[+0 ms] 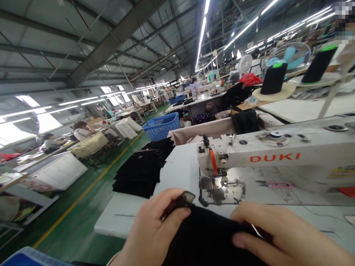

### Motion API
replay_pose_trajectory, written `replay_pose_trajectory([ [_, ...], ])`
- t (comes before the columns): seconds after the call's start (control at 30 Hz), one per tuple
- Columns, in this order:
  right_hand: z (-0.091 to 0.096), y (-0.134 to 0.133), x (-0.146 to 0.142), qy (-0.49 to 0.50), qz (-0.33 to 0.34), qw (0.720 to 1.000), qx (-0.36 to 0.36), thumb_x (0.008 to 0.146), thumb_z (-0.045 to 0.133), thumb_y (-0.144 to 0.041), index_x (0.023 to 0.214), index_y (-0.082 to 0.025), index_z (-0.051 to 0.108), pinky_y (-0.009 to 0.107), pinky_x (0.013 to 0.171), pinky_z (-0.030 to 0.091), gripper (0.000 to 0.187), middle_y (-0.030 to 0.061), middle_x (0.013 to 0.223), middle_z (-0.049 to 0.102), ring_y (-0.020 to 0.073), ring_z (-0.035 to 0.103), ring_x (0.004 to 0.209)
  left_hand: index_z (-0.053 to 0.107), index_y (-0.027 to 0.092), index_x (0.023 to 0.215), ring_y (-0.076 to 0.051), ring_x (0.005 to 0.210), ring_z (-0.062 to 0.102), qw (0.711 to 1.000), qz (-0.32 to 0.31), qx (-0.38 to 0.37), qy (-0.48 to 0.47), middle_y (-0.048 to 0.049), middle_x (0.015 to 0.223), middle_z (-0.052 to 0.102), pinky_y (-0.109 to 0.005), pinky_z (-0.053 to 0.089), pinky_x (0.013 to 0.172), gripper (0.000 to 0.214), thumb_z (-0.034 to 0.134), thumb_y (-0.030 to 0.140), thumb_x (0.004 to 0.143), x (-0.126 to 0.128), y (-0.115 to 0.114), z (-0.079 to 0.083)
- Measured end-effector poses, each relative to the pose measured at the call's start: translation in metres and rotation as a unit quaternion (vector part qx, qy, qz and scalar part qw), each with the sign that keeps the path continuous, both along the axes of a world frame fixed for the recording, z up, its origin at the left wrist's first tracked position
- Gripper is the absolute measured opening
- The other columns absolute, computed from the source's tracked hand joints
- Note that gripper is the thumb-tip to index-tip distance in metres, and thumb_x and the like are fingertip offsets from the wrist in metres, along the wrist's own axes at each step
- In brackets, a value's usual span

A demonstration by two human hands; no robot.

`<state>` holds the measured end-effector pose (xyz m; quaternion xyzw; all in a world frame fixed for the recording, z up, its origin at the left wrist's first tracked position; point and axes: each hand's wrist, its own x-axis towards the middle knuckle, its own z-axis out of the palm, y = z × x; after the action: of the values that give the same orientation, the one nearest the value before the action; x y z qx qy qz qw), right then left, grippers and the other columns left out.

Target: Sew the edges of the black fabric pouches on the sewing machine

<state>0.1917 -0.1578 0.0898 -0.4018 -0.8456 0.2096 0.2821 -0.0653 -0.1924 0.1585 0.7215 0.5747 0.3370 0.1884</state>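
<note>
A piece of black fabric (205, 236) is stretched between my two hands at the front edge of the sewing table. My left hand (155, 221) pinches its upper left corner, where a small brownish translucent edge shows between thumb and fingers. On the other side my right hand (266, 229) grips the fabric's upper right part, thumb in front and fingers behind. Just beyond the cloth stands a white sewing machine (266, 155) marked DUKI, its needle area above a shiny metal plate (222, 192). The fabric's lower part runs out of the frame.
A stack of black fabric pieces (141, 168) lies on the table's left end. Pink-handled thread snips (277, 184) rest under the machine arm. Behind are a blue crate (162, 127), a cloth-lined bin (202, 129) and black thread cones (274, 79). Several people work at farther tables.
</note>
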Motion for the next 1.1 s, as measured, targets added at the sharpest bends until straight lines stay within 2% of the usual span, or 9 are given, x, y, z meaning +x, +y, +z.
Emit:
replay_pose_trajectory([
  [0.13,-0.013,0.014,0.001,-0.006,-0.062,0.997,-0.045,0.085,0.063,-0.027,0.092,-0.026,0.059,0.033,0.068,0.054,0.008,0.0008,0.086,0.066,0.0195,0.064,0.076,0.063,0.024,0.104,-0.018,0.089,0.062,0.998,0.003,-0.064,-0.023,0.0001,0.095,0.069,-0.024,0.045,0.074,0.016,0.053,0.032,0.094,-0.008,0.026,-0.032],
  [0.23,-0.016,0.016,0.008,0.066,0.016,0.997,-0.041,0.097,0.044,-0.027,0.099,-0.027,0.06,0.036,0.093,0.05,0.016,0.0044,0.114,0.061,0.0202,0.058,0.108,0.062,0.025,0.105,-0.017,0.09,0.061,0.998,-0.003,-0.058,-0.026,0.0005,0.095,0.068,-0.024,0.044,0.075,0.017,0.054,0.034,0.094,-0.013,0.028,-0.04],
  [0.3,-0.016,0.016,0.012,0.102,0.049,0.991,-0.074,0.099,0.037,-0.024,0.107,-0.029,0.06,0.036,0.102,0.044,0.025,0.003,0.122,0.059,0.019,0.054,0.117,0.063,0.025,0.103,-0.016,0.088,0.061,0.998,-0.018,-0.054,-0.012,0.0015,0.093,0.068,-0.023,0.045,0.075,0.015,0.055,0.033,0.093,-0.015,0.024,-0.036],
  [0.47,-0.01,0.017,0.008,0.125,0.045,0.961,-0.243,0.098,0.04,-0.027,0.123,-0.03,0.057,0.027,0.07,0.055,0.031,0.0021,0.102,0.068,0.0152,0.065,0.076,0.065,0.027,0.099,-0.013,0.083,0.063,0.999,-0.027,-0.027,0.012,0.004,0.09,0.069,-0.019,0.046,0.074,0.012,0.057,0.029,0.091,-0.017,0.014,-0.026],
  [0.6,-0.007,0.015,0.0,0.094,0.091,0.972,-0.194,0.088,0.062,-0.032,0.123,-0.033,0.062,0.026,0.078,0.052,0.036,0.001,0.116,0.068,0.0185,0.066,0.091,0.066,0.028,0.098,-0.012,0.078,0.064,0.999,-0.017,0.007,0.041,0.0052,0.088,0.07,-0.018,0.048,0.07,0.012,0.057,0.028,0.091,-0.023,0.009,-0.021],
  [0.77,-0.009,0.014,0.009,0.035,0.09,0.979,-0.178,0.089,0.061,-0.039,0.104,-0.027,0.069,0.026,0.067,0.05,0.021,0.0004,0.089,0.07,0.0172,0.063,0.075,0.068,0.03,0.099,-0.013,0.083,0.066,0.993,0.035,0.073,0.091,0.0061,0.091,0.072,-0.018,0.048,0.074,0.014,0.057,0.028,0.09,-0.036,0.008,-0.013],
  [0.9,-0.003,0.014,0.014,0.071,0.094,0.984,-0.136,0.098,0.045,-0.043,0.097,-0.027,0.069,0.032,0.082,0.051,0.029,0.0035,0.103,0.069,0.0202,0.062,0.093,0.068,0.03,0.098,-0.013,0.083,0.066,0.998,0.023,0.012,0.057,0.0061,0.09,0.072,-0.018,0.048,0.074,0.013,0.06,0.027,0.088,-0.03,0.01,-0.017],
  [1.0,0.006,0.012,0.002,0.071,0.07,0.994,-0.052,0.089,0.061,-0.044,0.101,-0.031,0.067,0.039,0.097,0.046,0.018,0.0012,0.126,0.059,0.0239,0.053,0.115,0.07,0.028,0.096,-0.013,0.081,0.064,0.999,0.016,-0.038,-0.008,0.0047,0.089,0.071,-0.018,0.048,0.072,0.012,0.063,0.026,0.086,-0.017,0.011,-0.023],
  [1.1,0.014,0.008,-0.019,0.072,0.035,0.997,0.019,0.086,0.067,-0.027,0.091,-0.028,0.062,0.041,0.097,0.045,0.007,0.0002,0.125,0.058,0.0233,0.048,0.116,0.071,0.025,0.094,-0.014,0.083,0.062,0.994,-0.001,-0.076,-0.084,0.003,0.088,0.07,-0.018,0.048,0.073,0.01,0.066,0.025,0.085,-0.004,0.011,-0.027],
])
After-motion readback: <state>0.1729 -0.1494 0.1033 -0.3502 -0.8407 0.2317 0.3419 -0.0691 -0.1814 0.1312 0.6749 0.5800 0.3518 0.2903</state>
